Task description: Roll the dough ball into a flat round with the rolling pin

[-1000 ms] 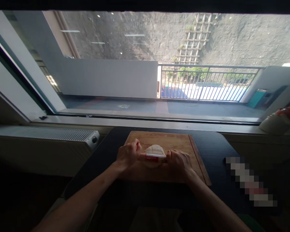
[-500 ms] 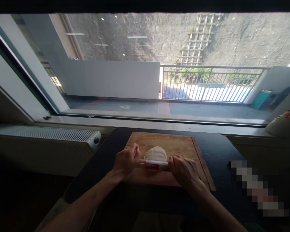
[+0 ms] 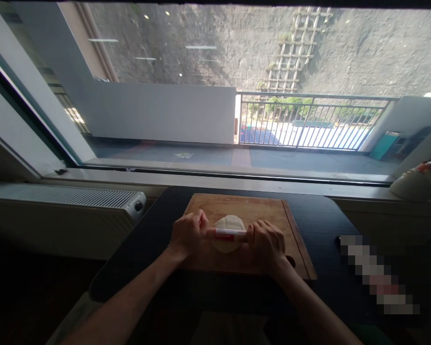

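Note:
A rolling pin (image 3: 229, 234) with a red and white label lies across a flattened round of pale dough (image 3: 230, 221). My left hand (image 3: 189, 232) is closed around its left end, and my right hand (image 3: 267, 239) grips the right end. The dough shows both beyond the pin and on the near side of it. Beneath is a wooden cutting board (image 3: 251, 204) with a groove along its right side. A dark round hole in the board shows beside my right wrist.
The board rests on a dark table (image 3: 319, 215) against a window sill (image 3: 201, 178). A white radiator (image 3: 75, 199) stands to the left. At the right, a pixelated object (image 3: 377, 275) lies on the table, and a pale rounded object (image 3: 418, 182) sits on the sill.
Both hands have pushed the rolling pin slightly away from me, from the dough's near part to its middle. More dough now shows on the near side. The view has tilted slightly.

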### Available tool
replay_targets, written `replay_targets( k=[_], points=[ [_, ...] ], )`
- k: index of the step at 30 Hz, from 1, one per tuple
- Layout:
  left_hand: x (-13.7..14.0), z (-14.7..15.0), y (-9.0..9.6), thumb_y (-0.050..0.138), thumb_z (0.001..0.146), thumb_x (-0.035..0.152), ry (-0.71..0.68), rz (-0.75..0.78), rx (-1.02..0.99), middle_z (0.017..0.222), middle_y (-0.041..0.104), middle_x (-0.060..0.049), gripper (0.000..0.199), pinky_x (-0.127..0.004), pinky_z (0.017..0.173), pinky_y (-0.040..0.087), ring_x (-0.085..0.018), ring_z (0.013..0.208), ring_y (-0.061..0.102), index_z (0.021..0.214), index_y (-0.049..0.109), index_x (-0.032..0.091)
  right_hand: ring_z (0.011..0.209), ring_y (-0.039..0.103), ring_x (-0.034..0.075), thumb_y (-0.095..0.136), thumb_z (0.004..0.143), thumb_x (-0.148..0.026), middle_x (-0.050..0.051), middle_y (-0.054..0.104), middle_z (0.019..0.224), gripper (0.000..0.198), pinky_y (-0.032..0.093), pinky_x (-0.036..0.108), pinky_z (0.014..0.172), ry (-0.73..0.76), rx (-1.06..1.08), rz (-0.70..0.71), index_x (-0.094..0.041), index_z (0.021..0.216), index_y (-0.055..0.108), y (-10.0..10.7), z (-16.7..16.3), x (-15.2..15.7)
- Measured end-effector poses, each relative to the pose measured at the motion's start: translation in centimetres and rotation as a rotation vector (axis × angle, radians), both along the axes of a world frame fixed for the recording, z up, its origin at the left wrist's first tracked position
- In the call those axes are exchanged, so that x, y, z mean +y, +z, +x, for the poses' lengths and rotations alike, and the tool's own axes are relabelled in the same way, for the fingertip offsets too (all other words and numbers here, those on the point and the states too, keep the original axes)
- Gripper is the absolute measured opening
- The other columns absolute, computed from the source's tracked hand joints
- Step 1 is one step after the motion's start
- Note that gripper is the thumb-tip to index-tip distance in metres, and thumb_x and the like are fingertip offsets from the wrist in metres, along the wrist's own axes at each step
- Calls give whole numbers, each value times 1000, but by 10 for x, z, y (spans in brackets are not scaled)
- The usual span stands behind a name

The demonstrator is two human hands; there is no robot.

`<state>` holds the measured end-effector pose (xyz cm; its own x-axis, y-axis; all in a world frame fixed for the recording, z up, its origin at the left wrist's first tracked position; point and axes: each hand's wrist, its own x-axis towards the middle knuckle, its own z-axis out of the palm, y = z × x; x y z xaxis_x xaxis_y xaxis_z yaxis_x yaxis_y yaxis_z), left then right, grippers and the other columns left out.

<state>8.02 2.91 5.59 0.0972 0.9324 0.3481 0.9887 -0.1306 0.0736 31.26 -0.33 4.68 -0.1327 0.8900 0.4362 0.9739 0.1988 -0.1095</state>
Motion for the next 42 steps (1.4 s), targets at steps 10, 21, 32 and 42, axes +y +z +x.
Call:
replay_targets(
  k=[10,21,32,42],
  points=[
    [14,5,2,22,92,36,42,-73,-13,75,67,-3,37,-27,58,34,-18,70,62,83,54,21,67,57,14,31,91,-31,5,67,72,43,29,26,61,-16,2,-31,-19,67,64,1,3,12],
    [21,7,1,23,91,36,40,-75,-17,73,66,-3,36,-27,58,34,-18,70,62,84,55,22,65,58,15,31,91,-34,5,67,70,44,30,26,60,-35,11,-52,-20,67,65,2,6,20],
    [26,7,3,24,90,34,65,-88,-13,76,68,-4,35,-27,60,37,-19,73,63,85,56,22,65,60,16,28,91,-34,8,68,73,48,35,25,61,-48,-19,-169,-18,70,68,14,5,33],
    [40,4,4,24,90,35,52,-24,-19,75,67,-4,34,-28,58,36,-21,70,64,87,55,22,68,61,16,29,91,-35,8,69,75,46,38,25,63,-56,-23,-223,-19,73,69,16,1,46]
  ],
)
